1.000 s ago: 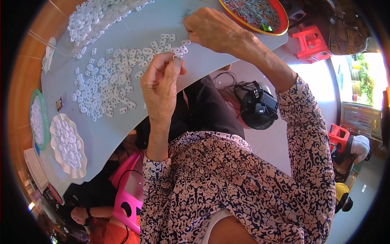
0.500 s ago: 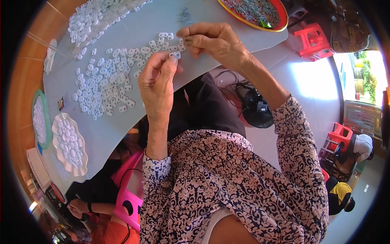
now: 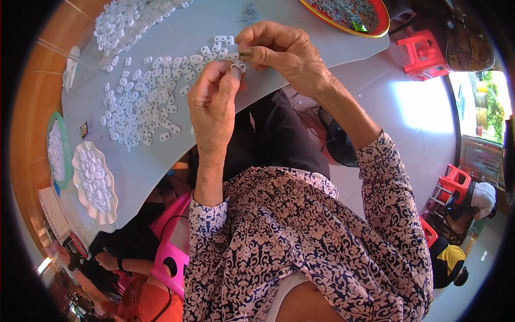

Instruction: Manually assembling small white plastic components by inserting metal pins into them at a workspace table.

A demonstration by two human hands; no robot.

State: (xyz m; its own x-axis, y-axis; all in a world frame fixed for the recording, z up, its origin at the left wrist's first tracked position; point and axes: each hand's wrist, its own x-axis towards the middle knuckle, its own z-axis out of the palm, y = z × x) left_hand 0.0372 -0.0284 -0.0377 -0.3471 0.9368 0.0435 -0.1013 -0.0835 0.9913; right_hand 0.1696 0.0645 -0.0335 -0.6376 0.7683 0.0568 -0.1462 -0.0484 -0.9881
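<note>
My left hand [image 3: 212, 104] is raised over the edge of the grey table [image 3: 161, 161], its fingertips pinching a small white plastic piece [image 3: 236, 65]. My right hand [image 3: 281, 51] meets it from the right, thumb and fingers closed on a small dark metal part [image 3: 245, 53] held against that piece. A spread of several small white plastic pieces [image 3: 145, 102] lies on the table just left of both hands. A small heap of dark metal parts [image 3: 249, 12] lies further back on the table.
A red round tray [image 3: 348, 16] of pale parts sits at the far right of the table. A white scalloped plate [image 3: 95, 182] and a green-rimmed plate [image 3: 56, 150] of white pieces stand at the left. Another heap of white pieces [image 3: 126, 19] lies far back. Red stools [image 3: 424, 51] stand on the floor; another person [image 3: 134, 290] sits below left.
My right hand came back from the red tray toward my left hand and now meets it at the fingertips. My left hand stayed over the table edge.
</note>
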